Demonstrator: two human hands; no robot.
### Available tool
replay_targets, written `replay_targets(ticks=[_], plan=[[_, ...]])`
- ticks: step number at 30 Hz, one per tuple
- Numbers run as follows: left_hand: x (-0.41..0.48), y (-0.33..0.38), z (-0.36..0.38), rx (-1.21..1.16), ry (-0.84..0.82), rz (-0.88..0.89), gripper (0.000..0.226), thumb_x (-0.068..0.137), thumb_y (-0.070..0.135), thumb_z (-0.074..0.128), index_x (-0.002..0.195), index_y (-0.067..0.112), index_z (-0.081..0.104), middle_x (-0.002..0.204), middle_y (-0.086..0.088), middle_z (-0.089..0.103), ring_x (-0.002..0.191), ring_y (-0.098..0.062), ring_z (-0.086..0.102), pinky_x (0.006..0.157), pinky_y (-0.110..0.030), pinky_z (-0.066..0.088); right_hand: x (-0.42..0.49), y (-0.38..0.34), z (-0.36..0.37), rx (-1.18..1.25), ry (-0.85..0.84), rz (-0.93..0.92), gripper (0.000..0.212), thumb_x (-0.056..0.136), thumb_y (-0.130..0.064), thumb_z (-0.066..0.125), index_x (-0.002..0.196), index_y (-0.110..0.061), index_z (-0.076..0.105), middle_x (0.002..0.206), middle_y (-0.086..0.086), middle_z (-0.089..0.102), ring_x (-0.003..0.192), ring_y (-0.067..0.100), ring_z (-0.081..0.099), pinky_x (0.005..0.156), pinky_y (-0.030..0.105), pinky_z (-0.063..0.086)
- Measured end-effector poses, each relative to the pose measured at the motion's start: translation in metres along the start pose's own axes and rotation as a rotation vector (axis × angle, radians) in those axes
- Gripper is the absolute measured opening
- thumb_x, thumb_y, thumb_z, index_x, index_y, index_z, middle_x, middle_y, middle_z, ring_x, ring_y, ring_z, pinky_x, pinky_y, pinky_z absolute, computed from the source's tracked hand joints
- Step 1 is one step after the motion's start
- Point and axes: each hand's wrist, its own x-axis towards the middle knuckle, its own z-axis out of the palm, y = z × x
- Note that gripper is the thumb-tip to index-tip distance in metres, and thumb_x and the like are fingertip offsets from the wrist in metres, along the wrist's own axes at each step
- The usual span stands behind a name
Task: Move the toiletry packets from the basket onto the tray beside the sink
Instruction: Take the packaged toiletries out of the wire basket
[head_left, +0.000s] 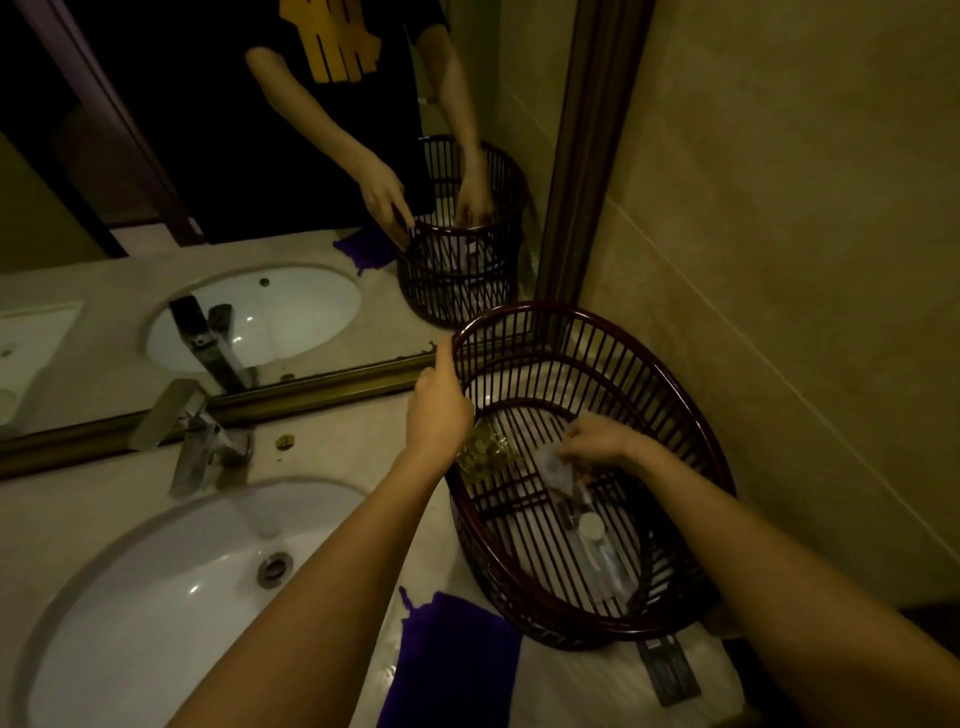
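In the head view, your left hand grips the far rim of the dark slatted basket, fingers curled over the edge. Your right hand reaches down inside the basket, fingers closed on a clear toiletry packet lying on the slats. Just below that hand, nearer you, lies another packet with a round white cap. Left of your left hand, the sink sits in the surface, and a purple cloth lies below it.

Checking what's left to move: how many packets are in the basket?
2 visible: one packet under the right hand, one clear packet nearer the front of the basket. Others may be hidden.
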Motion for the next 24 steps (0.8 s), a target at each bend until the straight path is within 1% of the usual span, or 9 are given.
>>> replay_targets(ticks=[3,6,9,11,12,14,18,21,24], plan=[[-0.003,0.000,0.000,0.015,0.020,0.046,0.087,0.088,-0.009,0.052,0.157,0.033,0.020,0.133,-0.019,0.051,0.110,-0.032,0.056,0.091,-0.047,0.054,-0.017,-0.007,-0.015,0.304,0.015,-0.093,0.025,0.090,-0.015,0.065,0.065,-0.013,0.062,0.069,0.005,0.060,0.059,0.014,0.063,0.060,0.030,0.057],[-0.005,0.000,0.000,0.184,0.093,0.313,0.082,0.083,0.005,0.063,0.155,0.026,0.028,0.149,-0.013,0.039,0.138,-0.031,0.036,0.110,-0.050,0.038,-0.035,-0.013,-0.032,0.559,-0.022,-0.134,0.020,0.087,-0.015,0.066,0.068,-0.014,0.063,0.079,0.010,0.062,0.068,0.015,0.065,0.071,0.031,0.060],[-0.007,-0.001,-0.001,0.216,-0.030,0.671,0.083,0.080,0.018,0.063,0.155,0.023,0.028,0.157,-0.006,0.035,0.148,-0.023,0.025,0.121,-0.048,0.022,-0.050,-0.022,-0.045,0.713,-0.075,-0.156,0.011,0.083,-0.020,0.070,0.073,-0.018,0.066,0.086,0.010,0.064,0.077,0.017,0.067,0.074,0.030,0.059],[-0.009,-0.003,0.001,0.267,-0.158,0.760,0.093,0.078,0.017,0.064,0.158,0.026,0.017,0.162,-0.001,0.028,0.151,-0.017,0.018,0.124,-0.041,0.013,-0.057,-0.027,-0.052,0.786,-0.096,-0.179,0.008,0.080,-0.022,0.075,0.074,-0.020,0.069,0.086,0.006,0.070,0.080,0.015,0.070,0.072,0.027,0.058],[-0.009,-0.004,0.003,0.286,-0.196,0.762,0.096,0.078,0.016,0.064,0.158,0.027,0.013,0.164,0.000,0.026,0.152,-0.017,0.017,0.125,-0.041,0.013,-0.060,-0.029,-0.055,0.819,-0.110,-0.194,0.008,0.080,-0.023,0.076,0.075,-0.021,0.071,0.086,0.004,0.071,0.081,0.014,0.071,0.072,0.026,0.058],[-0.008,-0.003,0.003,0.270,-0.214,0.734,0.095,0.082,0.018,0.067,0.159,0.025,0.011,0.163,-0.001,0.029,0.149,-0.018,0.024,0.122,-0.041,0.023,-0.065,-0.032,-0.059,0.894,-0.139,-0.223,0.008,0.080,-0.022,0.079,0.077,-0.020,0.072,0.087,0.003,0.073,0.085,0.015,0.074,0.072,0.027,0.058],[-0.010,0.002,0.000,0.224,-0.190,0.749,0.074,0.094,0.021,0.062,0.157,0.020,0.023,0.155,-0.004,0.042,0.138,-0.023,0.043,0.112,-0.042,0.040,-0.069,-0.037,-0.061,0.993,-0.186,-0.264,0.010,0.079,-0.020,0.083,0.084,-0.018,0.074,0.100,0.011,0.076,0.099,0.026,0.075,0.074,0.029,0.060],[-0.012,0.004,0.000,0.195,-0.156,0.753,0.062,0.099,0.022,0.054,0.155,0.019,0.028,0.154,-0.005,0.044,0.137,-0.023,0.046,0.106,-0.042,0.045,-0.068,-0.040,-0.059,1.029,-0.202,-0.262,0.013,0.078,-0.021,0.085,0.087,-0.018,0.076,0.101,0.013,0.077,0.097,0.025,0.076,0.072,0.028,0.060],[-0.014,0.006,0.001,0.161,-0.171,0.740,0.060,0.101,0.017,0.049,0.156,0.021,0.026,0.156,-0.004,0.042,0.137,-0.021,0.045,0.101,-0.042,0.050,-0.066,-0.042,-0.056,1.042,-0.229,-0.263,0.021,0.074,-0.024,0.088,0.091,-0.017,0.078,0.104,0.015,0.078,0.098,0.025,0.076,0.071,0.028,0.060]])
